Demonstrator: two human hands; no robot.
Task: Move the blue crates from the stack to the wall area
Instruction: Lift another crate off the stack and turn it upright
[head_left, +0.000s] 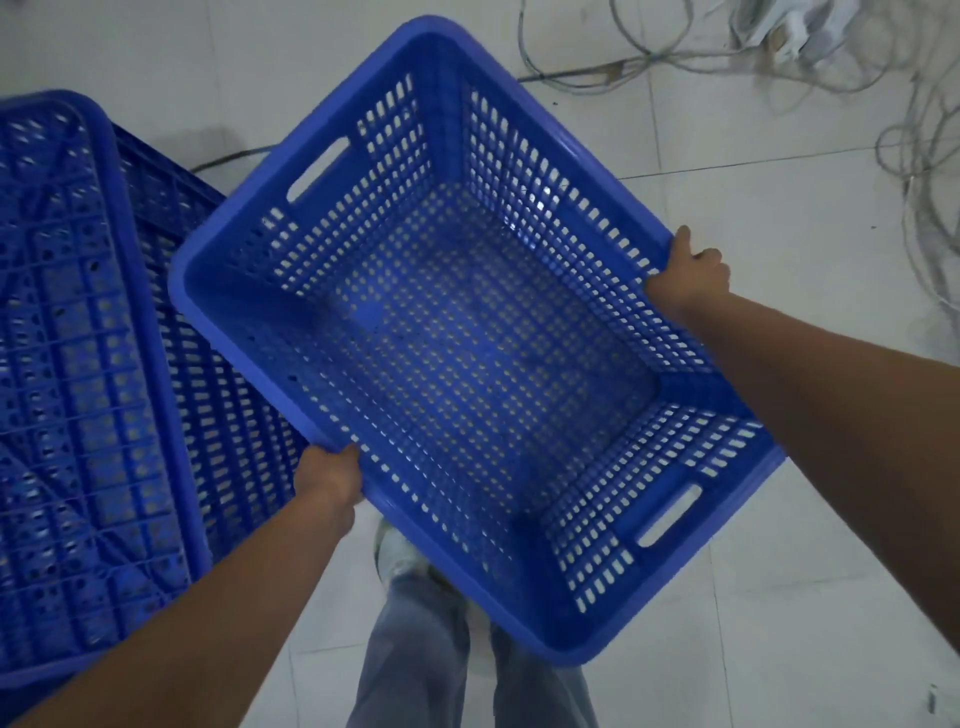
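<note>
1. The upturned blue crate at the left is cut off by the left edge, and its near corner lies behind the left forearm.
2. The fingers of the left hand are hidden under the rim of the carried crate.
3. That crate hides most of one shoe.
4. The cables run out of view at the far right.

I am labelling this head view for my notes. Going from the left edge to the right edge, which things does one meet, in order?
Upturned blue crates → left hand on the rim → held blue crate → right hand on the opposite rim → loose cables on the tiled floor.
</note>
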